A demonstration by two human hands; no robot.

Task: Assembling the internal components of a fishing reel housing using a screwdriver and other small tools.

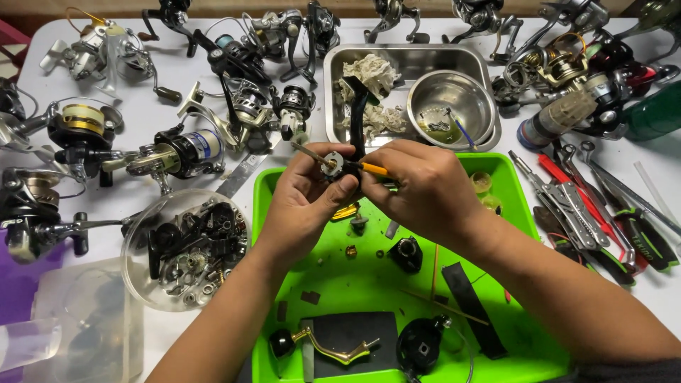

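White counter (177,78) crowded with fishing reels carries a green tray (369,284). Above the tray, the left hand (301,206) is closed around a black reel body (347,159), while the right hand (425,188) pinches a yellow-handled tool (374,169) against it.

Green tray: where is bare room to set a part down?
Free: green tray floor between left hand wrist, black cap and dark mat. Crowded: reels at left, tools at right.
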